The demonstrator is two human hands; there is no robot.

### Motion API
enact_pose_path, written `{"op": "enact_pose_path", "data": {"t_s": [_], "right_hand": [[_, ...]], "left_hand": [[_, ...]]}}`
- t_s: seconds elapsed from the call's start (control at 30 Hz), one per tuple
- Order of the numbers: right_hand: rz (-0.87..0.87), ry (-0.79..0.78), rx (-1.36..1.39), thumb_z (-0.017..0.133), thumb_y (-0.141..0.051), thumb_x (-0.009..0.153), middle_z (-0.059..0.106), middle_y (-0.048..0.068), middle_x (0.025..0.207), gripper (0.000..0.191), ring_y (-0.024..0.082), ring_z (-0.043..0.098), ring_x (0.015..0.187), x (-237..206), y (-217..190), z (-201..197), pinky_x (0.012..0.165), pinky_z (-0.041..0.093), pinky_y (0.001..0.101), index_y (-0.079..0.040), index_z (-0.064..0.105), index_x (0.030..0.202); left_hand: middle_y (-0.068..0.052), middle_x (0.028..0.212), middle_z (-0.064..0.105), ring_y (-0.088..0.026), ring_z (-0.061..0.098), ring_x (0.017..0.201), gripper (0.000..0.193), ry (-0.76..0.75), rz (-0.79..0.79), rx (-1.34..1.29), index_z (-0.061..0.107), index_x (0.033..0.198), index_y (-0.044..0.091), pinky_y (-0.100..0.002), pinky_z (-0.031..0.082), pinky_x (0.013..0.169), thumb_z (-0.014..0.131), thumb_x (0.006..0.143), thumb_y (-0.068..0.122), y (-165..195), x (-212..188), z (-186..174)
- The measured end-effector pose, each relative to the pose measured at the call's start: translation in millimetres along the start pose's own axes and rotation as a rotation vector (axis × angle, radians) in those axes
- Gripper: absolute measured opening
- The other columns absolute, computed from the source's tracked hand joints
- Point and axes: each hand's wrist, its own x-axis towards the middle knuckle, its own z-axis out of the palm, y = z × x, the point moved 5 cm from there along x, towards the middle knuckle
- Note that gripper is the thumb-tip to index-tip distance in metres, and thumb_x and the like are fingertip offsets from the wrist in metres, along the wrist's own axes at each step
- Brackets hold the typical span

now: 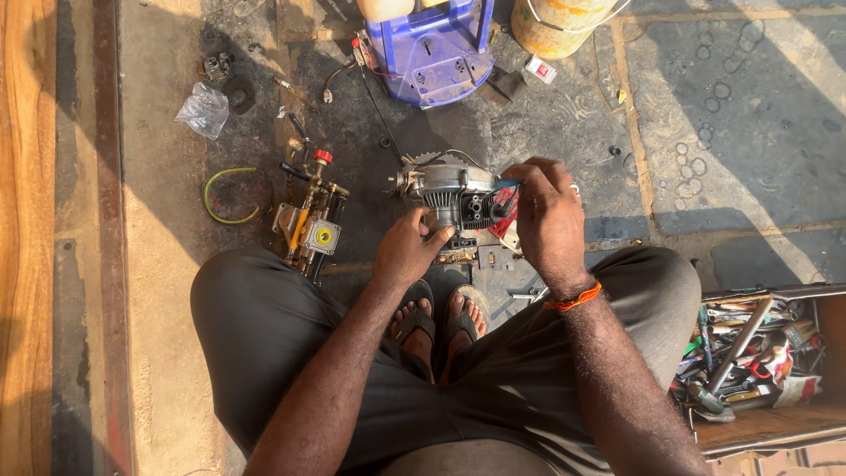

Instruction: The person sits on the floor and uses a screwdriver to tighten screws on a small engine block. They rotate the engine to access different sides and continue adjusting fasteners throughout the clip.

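Looking down from the head camera, we find a small grey engine block (451, 196) held just above the stained concrete floor (758, 132), slightly above the middle of the frame and just beyond the person's sandalled feet (441, 319).

The left hand (407, 251) cups the block from below, fingers curled against its finned underside and thumb pressed on the near edge. The right hand (548, 216) is closed around a blue-handled tool (506, 187), whose tip meets the dark finned end of the block; we cannot tell what kind of tip it has.

State of work, as we judge it: the engine stands stripped of its housing, with loose metal pieces (480, 257) lying directly beneath it, so dismantling or refitting is partly done. Whether fasteners are going in or coming out cannot be read from this view.

Orientation: the block's long axis runs roughly left to right across the frame. Its rounded casing end points to the left; its dark finned end faces right, toward the tool hand.

Surroundings: a brass pump assembly with a red cap (310, 216) lies left of the engine, a green hose loop (231, 196) further left, a blue plastic stool (432, 53) at top centre, and an open toolbox (758, 353) at lower right.
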Motion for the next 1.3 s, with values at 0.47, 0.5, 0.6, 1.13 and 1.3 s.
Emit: {"op": "enact_pose_path", "data": {"t_s": [0.47, 0.5, 0.6, 1.13, 1.3], "right_hand": [[0.049, -0.023, 0.007, 0.062, -0.002, 0.099, 0.067, 0.008, 0.120, 0.035, 0.026, 0.067, 0.110, -0.9, -0.9, 2.5, 0.095, 0.050, 0.0446, -0.013, 0.067, 0.132], [-0.006, -0.024, -0.012, 0.062, -0.001, 0.100, 0.067, 0.007, 0.124, 0.031, 0.026, 0.066, 0.115, -1.2, -0.3, 2.8, 0.098, 0.052, 0.0436, -0.015, 0.071, 0.126], [0.034, 0.017, 0.015, 0.063, -0.002, 0.102, 0.061, 0.013, 0.134, 0.027, 0.023, 0.064, 0.120, -2.8, 6.5, 6.4, 0.092, 0.059, 0.0362, -0.018, 0.075, 0.120], [0.082, -0.049, 0.201, 0.055, -0.006, 0.099, 0.072, 0.007, 0.116, 0.048, 0.021, 0.072, 0.094, -0.6, 1.5, 1.5, 0.080, 0.058, 0.0406, -0.011, 0.054, 0.146], [-0.023, 0.056, -0.060, 0.063, -0.005, 0.100, 0.063, 0.015, 0.129, 0.024, 0.024, 0.070, 0.108, -0.5, -0.7, -0.2, 0.082, 0.064, 0.0351, -0.019, 0.069, 0.119]], "left_hand": [[-0.013, 0.104, 0.064, -0.021, 0.070, 0.091, 0.069, 0.030, 0.048, 0.027, 0.054, 0.139, 0.001, -0.039, 0.060, 0.069, 0.069, 0.095, 0.052, 1.6, 2.5, 2.5], [-0.013, 0.104, 0.065, -0.021, 0.070, 0.092, 0.068, 0.028, 0.042, 0.029, 0.054, 0.139, 0.001, -0.039, 0.060, 0.070, 0.069, 0.095, 0.051, 2.0, 2.1, 2.2], [-0.013, 0.104, 0.065, -0.021, 0.070, 0.092, 0.066, 0.025, 0.026, 0.034, 0.055, 0.138, 0.002, -0.039, 0.060, 0.070, 0.069, 0.095, 0.050, 4.0, 0.7, 1.0], [-0.005, 0.097, 0.067, -0.015, 0.071, 0.086, 0.034, 0.118, 0.257, -0.055, 0.067, 0.127, 0.009, -0.035, 0.062, 0.072, 0.071, 0.098, 0.025, 44.3, -13.6, -0.6], [-0.004, 0.096, 0.067, -0.015, 0.071, 0.084, 0.036, 0.101, 0.229, -0.074, 0.067, 0.127, 0.008, -0.036, 0.061, 0.072, 0.072, 0.097, 0.026, 44.3, -12.0, -0.7]]}}
